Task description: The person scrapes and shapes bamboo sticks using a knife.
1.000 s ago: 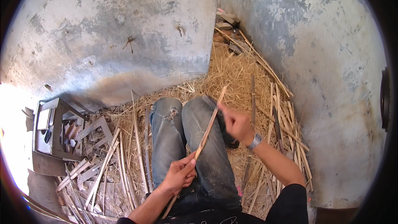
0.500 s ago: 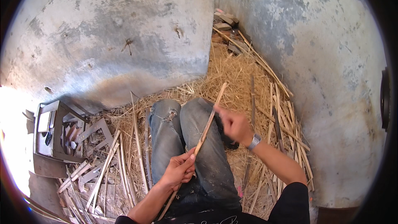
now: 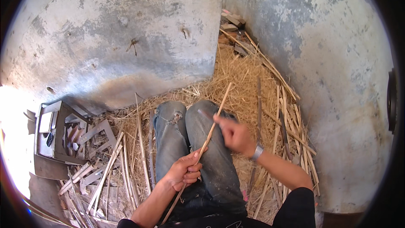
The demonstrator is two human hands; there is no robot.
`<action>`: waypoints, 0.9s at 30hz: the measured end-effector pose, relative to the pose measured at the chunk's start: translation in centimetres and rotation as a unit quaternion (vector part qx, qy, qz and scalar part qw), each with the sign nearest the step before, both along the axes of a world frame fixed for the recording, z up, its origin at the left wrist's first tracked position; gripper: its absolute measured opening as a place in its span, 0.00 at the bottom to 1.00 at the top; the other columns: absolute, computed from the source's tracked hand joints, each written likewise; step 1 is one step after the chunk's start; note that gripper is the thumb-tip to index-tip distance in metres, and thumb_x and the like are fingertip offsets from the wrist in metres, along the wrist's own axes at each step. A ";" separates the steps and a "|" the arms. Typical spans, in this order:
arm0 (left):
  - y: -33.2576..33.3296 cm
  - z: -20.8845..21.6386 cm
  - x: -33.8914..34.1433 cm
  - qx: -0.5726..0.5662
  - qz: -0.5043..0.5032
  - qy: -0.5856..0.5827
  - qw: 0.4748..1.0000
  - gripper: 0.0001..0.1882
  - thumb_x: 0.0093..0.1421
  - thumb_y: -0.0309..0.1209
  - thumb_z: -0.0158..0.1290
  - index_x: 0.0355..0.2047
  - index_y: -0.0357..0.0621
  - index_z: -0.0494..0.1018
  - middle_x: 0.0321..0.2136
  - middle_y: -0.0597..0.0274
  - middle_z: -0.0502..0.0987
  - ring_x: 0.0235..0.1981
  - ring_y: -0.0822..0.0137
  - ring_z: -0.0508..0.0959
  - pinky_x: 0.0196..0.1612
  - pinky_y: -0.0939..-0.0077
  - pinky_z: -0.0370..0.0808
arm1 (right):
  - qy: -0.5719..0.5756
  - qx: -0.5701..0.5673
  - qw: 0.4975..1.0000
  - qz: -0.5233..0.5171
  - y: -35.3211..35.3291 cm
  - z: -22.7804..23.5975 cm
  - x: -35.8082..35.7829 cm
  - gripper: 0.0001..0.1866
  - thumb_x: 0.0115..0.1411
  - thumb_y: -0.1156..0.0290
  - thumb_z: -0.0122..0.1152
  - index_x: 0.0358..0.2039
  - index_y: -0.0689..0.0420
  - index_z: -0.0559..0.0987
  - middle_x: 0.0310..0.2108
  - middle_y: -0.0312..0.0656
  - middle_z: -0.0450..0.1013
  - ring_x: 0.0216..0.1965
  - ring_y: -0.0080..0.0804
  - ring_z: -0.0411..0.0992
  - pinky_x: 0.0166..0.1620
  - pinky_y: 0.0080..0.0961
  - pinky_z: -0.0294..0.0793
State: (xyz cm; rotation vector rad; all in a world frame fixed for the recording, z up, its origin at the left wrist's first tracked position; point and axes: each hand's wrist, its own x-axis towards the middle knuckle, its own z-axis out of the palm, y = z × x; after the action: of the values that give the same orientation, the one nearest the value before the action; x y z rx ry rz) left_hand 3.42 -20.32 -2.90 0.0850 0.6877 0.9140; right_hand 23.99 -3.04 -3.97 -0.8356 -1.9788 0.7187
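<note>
A thin, pale wooden stick [image 3: 217,112] slants across my lap, its upper end beyond my right knee and its lower end by my waist. My left hand [image 3: 187,170] is closed around it at about mid-length. Higher up, my right hand [image 3: 236,135], wearing a silver wristwatch [image 3: 257,151], is curled closed against the stick. A grey, motion-smeared blade [image 3: 206,114] sticks out past the stick on the left, apparently a knife in my right fist; its handle is hidden by the fingers. Dusty, torn jeans [image 3: 171,147] cover my legs beneath.
Straw-like shavings [image 3: 240,74] cover the floor, with long strips [image 3: 295,133] piled along the right wall [image 3: 337,80]. More strips [image 3: 139,143] and scraps lie left. A dark-framed box [image 3: 57,133] stands far left. Bricks [image 3: 231,21] fill the far corner.
My right hand has shifted slightly down and left along the stick, and the blade now shows left of it. My left hand still grips the stick, with fingers wrapped more fully.
</note>
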 end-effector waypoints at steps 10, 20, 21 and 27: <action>0.0 -1.2 -0.6 -0.016 0.000 -0.075 0.997 0.23 0.77 0.41 0.41 0.69 0.58 0.59 0.20 0.75 0.56 0.13 0.83 0.52 0.11 0.87 0.47 | -0.073 -0.062 0.986 0.133 -0.9 1.2 0.1 0.16 0.68 0.78 0.51 0.52 0.63 0.81 0.51 0.52 0.80 0.50 0.38 0.81 0.51 0.26 0.80; -0.3 -2.3 -0.9 -0.041 -0.011 -0.212 0.976 0.24 0.77 0.45 0.39 0.71 0.62 0.57 0.20 0.76 0.55 0.13 0.84 0.51 0.10 0.90 0.47 | -0.027 -0.117 0.989 0.081 0.1 0.2 0.7 0.18 0.67 0.77 0.54 0.56 0.54 0.81 0.31 0.41 0.81 0.20 0.23 0.68 0.27 0.21 0.69; 0.0 -2.2 -1.0 -0.047 -0.013 -0.204 0.978 0.24 0.77 0.45 0.39 0.71 0.62 0.57 0.20 0.76 0.55 0.13 0.84 0.51 0.10 0.90 0.47 | -0.044 -0.100 0.983 0.147 -2.1 0.8 0.1 0.18 0.68 0.77 0.53 0.55 0.54 0.82 0.28 0.39 0.79 0.20 0.20 0.67 0.26 0.21 0.68; 0.6 -2.0 -0.8 -0.047 -0.002 -0.138 0.989 0.24 0.77 0.45 0.40 0.70 0.59 0.59 0.19 0.76 0.55 0.13 0.83 0.52 0.11 0.89 0.48 | 0.132 -0.423 0.870 0.215 -1.8 4.0 0.8 0.21 0.70 0.73 0.57 0.62 0.58 0.75 0.31 0.28 0.74 0.26 0.15 0.69 0.27 0.22 0.70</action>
State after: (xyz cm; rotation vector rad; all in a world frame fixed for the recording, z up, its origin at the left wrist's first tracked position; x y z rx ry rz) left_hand 2.63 -19.75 -4.86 -0.1216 0.4722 0.8675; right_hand 24.77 -4.87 0.02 -0.7061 -1.5712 1.9398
